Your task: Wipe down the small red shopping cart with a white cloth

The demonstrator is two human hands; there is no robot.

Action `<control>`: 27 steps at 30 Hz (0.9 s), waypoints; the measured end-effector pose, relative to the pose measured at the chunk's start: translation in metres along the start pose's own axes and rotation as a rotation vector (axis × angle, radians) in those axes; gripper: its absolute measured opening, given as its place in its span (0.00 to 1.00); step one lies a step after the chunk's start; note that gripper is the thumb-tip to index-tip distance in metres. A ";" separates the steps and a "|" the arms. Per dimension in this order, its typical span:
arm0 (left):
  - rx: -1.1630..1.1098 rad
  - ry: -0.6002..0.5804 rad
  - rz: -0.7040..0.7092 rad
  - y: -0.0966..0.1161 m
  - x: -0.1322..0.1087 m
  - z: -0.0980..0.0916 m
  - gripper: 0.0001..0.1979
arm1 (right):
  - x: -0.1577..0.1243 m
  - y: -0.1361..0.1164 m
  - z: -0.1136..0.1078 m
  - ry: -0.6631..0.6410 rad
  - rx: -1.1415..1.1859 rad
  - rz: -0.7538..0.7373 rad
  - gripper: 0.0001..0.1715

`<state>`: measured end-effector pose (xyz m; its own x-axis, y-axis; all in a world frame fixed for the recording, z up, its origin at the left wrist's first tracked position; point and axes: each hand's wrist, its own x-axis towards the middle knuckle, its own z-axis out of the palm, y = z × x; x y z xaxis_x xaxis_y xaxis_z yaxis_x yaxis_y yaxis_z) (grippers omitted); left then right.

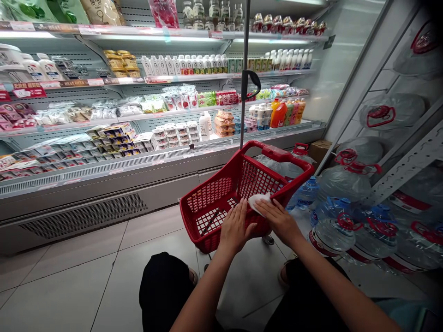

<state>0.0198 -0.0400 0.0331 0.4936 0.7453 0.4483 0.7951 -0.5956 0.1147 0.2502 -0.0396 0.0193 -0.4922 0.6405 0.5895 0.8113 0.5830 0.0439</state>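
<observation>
Long open refrigerated display case of white metal shelves [145, 159] runs well beyond both hands, packed with cartons, tubs and bottles; labels too small to read. Right of the hands: stack of large clear plastic water jugs with red handles [341, 230] on the pale tiled floor [69, 281], some bagged on a grey metal rack.

Red plastic mesh shopping basket with hinged handle [214, 198], tilted, near wall facing the hands. Inside looks bare apart from a dark thin item on the grid bottom, can't tell what.

Left hand [236, 227]: fingers spread flat, palm pressed on the basket's near rim, grip holds nothing. Right hand [278, 220]: fingers extended, pressing a small white crumpled cloth or wipe [258, 201] against the basket's near wall just ahead of its fingertips. Wipe sits between right fingertips and the mesh, just beside the left hand.
</observation>
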 end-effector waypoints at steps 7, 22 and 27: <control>-0.024 0.008 -0.016 -0.010 -0.007 -0.002 0.40 | -0.012 0.091 -0.034 0.067 -0.078 0.230 0.36; -0.138 -0.049 -0.067 -0.027 -0.018 -0.018 0.38 | 0.016 -0.034 0.039 0.025 0.190 0.005 0.42; -0.030 -0.157 -0.112 -0.089 -0.041 -0.042 0.33 | 0.008 -0.007 0.032 -0.013 0.162 -0.057 0.40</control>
<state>-0.0859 -0.0307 0.0417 0.4538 0.8435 0.2874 0.8383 -0.5134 0.1834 0.2298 -0.0223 -0.0022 -0.5411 0.6097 0.5792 0.7210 0.6909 -0.0537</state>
